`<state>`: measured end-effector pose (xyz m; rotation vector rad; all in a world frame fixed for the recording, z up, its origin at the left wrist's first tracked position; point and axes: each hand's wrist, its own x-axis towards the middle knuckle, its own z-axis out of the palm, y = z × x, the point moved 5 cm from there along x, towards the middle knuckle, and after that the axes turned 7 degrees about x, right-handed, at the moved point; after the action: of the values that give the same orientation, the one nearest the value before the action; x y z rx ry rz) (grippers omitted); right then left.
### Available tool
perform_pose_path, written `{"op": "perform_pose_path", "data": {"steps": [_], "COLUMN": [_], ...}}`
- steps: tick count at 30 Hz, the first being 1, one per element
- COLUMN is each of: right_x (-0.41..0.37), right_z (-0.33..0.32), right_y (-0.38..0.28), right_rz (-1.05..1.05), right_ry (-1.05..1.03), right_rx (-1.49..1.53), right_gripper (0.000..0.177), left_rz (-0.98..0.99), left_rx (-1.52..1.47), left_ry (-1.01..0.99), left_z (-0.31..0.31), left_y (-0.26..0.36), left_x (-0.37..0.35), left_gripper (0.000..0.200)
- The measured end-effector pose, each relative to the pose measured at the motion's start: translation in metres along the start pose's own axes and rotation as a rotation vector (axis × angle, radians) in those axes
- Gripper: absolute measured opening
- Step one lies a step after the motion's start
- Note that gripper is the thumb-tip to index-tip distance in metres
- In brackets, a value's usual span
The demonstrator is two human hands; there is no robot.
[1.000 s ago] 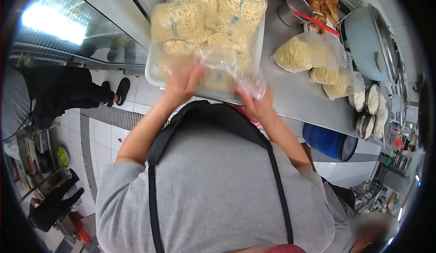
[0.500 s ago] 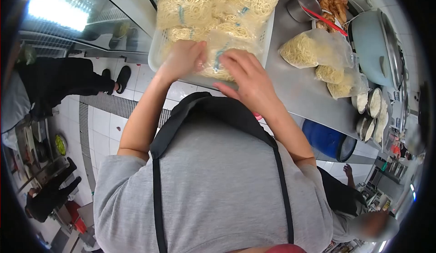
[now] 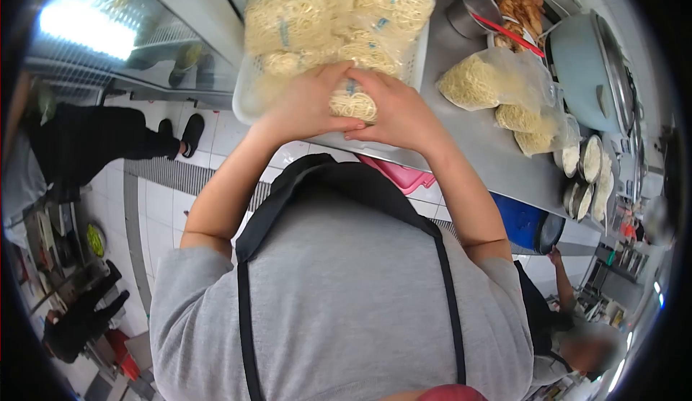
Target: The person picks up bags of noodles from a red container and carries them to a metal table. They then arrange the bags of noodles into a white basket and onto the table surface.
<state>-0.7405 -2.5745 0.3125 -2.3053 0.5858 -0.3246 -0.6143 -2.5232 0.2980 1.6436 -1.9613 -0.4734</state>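
Between my two hands is a clear bag of noodles, at the near edge of a white plastic basket. My left hand curves round its left side, thumb along the bottom. My right hand wraps the opposite side, and the two thumbs nearly meet below the bag. Part of the bag lies hidden under the fingers. Several more bagged noodle portions, with blue print on the plastic, are piled in the basket just beyond my hands.
Right of the basket, a steel counter holds loose noodle bags, a metal pot, red-handled utensil, big pale-blue pot and filled metal cups. Below sit a blue barrel and pink container. Other people stand left and right.
Both hands have drawn together and closed round the near noodle bag, which looks more bunched. At right, another person's hand has moved up near the blue barrel. The view has shifted slightly.
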Motion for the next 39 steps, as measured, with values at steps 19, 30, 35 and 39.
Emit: {"op": "perform_pose_path", "data": {"steps": [19, 30, 35, 39], "right_x": [0.021, 0.051, 0.050, 0.078], "right_z": [-0.018, 0.058, 0.026, -0.021], "right_y": [-0.005, -0.027, -0.029, -0.037], "right_rz": [0.014, -0.045, -0.206, -0.333], "right_ry": [0.139, 0.029, 0.016, 0.110], "right_rx": [0.232, 0.237, 0.123, -0.082], "right_gripper": [0.061, 0.060, 0.059, 0.055], "left_rz": [-0.044, 0.050, -0.017, 0.012], "left_rx": [-0.005, 0.324, 0.463, 0.524], "left_ry": [-0.021, 0.178, 0.255, 0.351], "left_z": [-0.066, -0.094, -0.048, -0.040], "left_y": [-0.011, -0.006, -0.015, -0.012], "left_x": [0.010, -0.044, -0.039, -0.040], "left_gripper": [0.061, 0.057, 0.028, 0.023]}}
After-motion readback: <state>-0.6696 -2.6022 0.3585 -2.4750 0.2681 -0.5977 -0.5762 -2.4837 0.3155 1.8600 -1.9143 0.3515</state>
